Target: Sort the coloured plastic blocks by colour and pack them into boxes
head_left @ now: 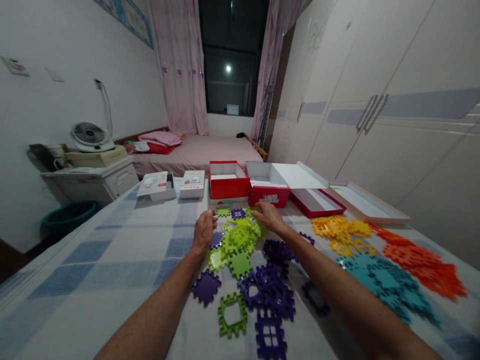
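My left hand (pixel 204 230) rests at the left edge of a pile of light green interlocking plastic tiles (pixel 242 237), its fingers loosely bent and no tile visible in them. A flat light green tile (pixel 223 212) and a purple window tile (pixel 237 214) lie in a row just beyond the pile. At the right end of that row, my right hand (pixel 268 217) has its thumb and fingers at the edge of another light green tile (pixel 250 212), seemingly pinching it. Closer to me are dark purple tiles (pixel 268 287), a solid purple tile (pixel 206 287) and a green frame tile (pixel 232 315).
Yellow tiles (pixel 337 229), teal tiles (pixel 386 282) and orange tiles (pixel 423 262) lie in heaps on the right. Along the table's far side stand a red box (pixel 228 189), an open red-and-white box (pixel 269 196), a red tray (pixel 318 204), a shallow lid (pixel 369 202) and small white boxes (pixel 192 185).
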Action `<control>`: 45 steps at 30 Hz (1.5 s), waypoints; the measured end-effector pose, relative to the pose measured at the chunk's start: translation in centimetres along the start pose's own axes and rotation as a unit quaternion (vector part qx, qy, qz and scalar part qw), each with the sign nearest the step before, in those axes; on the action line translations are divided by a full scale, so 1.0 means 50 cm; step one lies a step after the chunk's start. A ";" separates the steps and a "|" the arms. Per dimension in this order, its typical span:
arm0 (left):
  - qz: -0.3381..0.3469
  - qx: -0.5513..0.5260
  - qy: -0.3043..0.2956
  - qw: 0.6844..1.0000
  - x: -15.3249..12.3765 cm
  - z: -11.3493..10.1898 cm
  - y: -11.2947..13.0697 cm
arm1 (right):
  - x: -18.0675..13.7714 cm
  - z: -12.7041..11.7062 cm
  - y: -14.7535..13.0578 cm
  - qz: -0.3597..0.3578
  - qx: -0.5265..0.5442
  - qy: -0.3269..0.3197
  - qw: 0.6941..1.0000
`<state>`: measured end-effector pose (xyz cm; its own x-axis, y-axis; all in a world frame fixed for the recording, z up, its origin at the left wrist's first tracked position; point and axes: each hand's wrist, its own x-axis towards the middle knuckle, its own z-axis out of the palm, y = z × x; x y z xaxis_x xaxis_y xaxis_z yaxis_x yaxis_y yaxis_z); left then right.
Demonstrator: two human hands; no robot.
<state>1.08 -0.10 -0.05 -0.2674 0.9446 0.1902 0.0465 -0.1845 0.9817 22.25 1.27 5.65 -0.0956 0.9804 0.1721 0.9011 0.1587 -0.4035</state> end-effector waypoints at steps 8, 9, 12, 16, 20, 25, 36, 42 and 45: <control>0.003 -0.003 0.005 1.000 -0.001 0.003 0.002 | 0.042 0.045 0.030 0.056 -0.036 0.011 0.998; 0.003 -0.003 0.006 1.000 -0.001 0.004 0.002 | 0.042 0.040 0.030 0.053 -0.028 0.010 0.998; 0.002 0.000 0.004 1.000 -0.001 0.005 0.002 | 0.035 0.017 0.020 0.030 0.009 -0.003 1.000; -0.001 0.003 0.007 1.000 -0.001 0.005 0.001 | 0.021 -0.007 -0.020 -0.051 0.077 -0.077 0.993; 0.001 -0.005 0.008 1.000 0.000 0.005 0.000 | 0.027 0.007 -0.057 -0.113 0.069 -0.117 0.984; -0.010 -0.021 0.009 1.000 0.001 0.005 0.002 | 0.067 0.057 -0.071 -0.044 -0.011 -0.071 0.996; 0.003 -0.012 0.010 1.000 0.003 0.005 -0.005 | 0.078 0.050 -0.055 -0.020 -0.028 -0.049 0.998; 0.004 -0.025 0.019 0.999 0.003 0.009 -0.006 | 0.040 -0.040 0.048 0.028 -0.045 0.007 0.999; -0.013 -0.051 0.032 0.998 0.006 0.008 -0.003 | 0.025 -0.060 0.060 0.069 -0.076 0.068 0.992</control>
<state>1.39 0.33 -0.15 -0.3288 0.9306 0.1608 -0.0583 -0.1900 0.9801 26.09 2.64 7.34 0.0807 0.9653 0.2484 0.9564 -0.0047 -0.2921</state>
